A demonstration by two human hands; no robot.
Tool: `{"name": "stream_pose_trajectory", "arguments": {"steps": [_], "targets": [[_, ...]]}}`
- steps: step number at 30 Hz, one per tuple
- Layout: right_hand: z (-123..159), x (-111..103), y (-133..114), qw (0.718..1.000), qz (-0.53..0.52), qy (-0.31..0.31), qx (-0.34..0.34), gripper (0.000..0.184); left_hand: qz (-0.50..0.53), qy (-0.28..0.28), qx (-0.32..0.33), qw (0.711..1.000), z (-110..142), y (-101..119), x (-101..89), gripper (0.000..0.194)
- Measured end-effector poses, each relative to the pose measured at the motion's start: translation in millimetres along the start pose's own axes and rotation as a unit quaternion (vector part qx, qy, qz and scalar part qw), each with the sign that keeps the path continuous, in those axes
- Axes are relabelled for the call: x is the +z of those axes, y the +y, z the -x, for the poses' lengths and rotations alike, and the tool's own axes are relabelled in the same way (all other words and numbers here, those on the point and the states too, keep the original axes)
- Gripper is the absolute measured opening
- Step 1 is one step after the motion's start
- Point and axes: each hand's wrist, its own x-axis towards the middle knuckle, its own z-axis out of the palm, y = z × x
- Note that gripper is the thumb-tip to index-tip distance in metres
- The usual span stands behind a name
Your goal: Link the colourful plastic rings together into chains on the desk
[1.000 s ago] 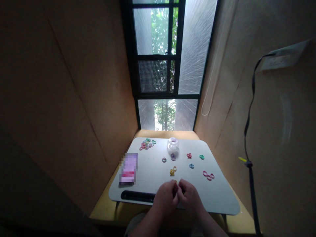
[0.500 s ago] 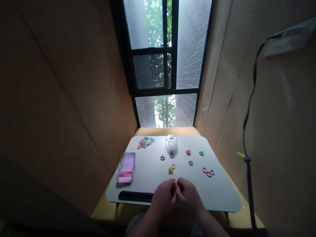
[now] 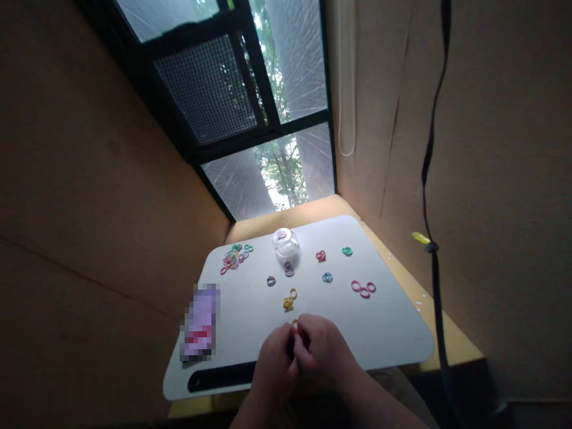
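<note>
My left hand (image 3: pixel 274 360) and my right hand (image 3: pixel 324 348) meet near the front edge of the white table (image 3: pixel 379 333), fingers pinched together. Whatever is between the fingertips is hidden by the hands. A yellow hair tie (image 3: pixel 295 323) shows in part at the fingertips; whether it is held or lies on the table I cannot tell. Just beyond lies a small bunch of yellow hair ties (image 3: pixel 288 302). Further out are a purple bunch (image 3: pixel 289 269), a dark greyish one (image 3: pixel 271 281), a blue one (image 3: pixel 328 277), a red one (image 3: pixel 320 256) and a green one (image 3: pixel 347 251).
Mixed hair ties (image 3: pixel 233 257) lie in a pile at the far left. Pink hair ties (image 3: pixel 364 289) are at the right. A clear round jar (image 3: pixel 286 243) stands at the back. A blurred purple object (image 3: pixel 200 325) and a black slot (image 3: pixel 221 377) are at the left. A dark cord (image 3: pixel 429 149) hangs at the right.
My view has turned and tilted, so the table appears further left and slanted. Both hands stay together, fingers still pinched. The bunches on the table look unchanged.
</note>
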Motion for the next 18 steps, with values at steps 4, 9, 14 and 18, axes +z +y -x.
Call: {"name": "stream_pose_trajectory", "arguments": {"steps": [4,9,14,18], "targets": [[1.1,0.4,2.5,1.000,-0.011,-0.018,-0.005,0.008,0.018,-0.011,-0.014,1.000,0.8,-0.4,-1.5,0.007],[2.2,0.1,3.4,1.000,-0.019,-0.024,0.006,0.008,0.020,-0.008,-0.016,1.000,0.6,2.1,-3.6,0.007],[3.6,1.2,2.1,1.000,-0.012,-0.023,0.007,0.009,0.026,-0.010,-0.015,0.999,0.0,1.9,-4.5,0.006],[3.7,2.4,1.9,1.000,-0.007,-0.012,0.006,0.009,0.011,-0.004,-0.011,1.000,0.3,4.1,-6.2,0.007]]}}
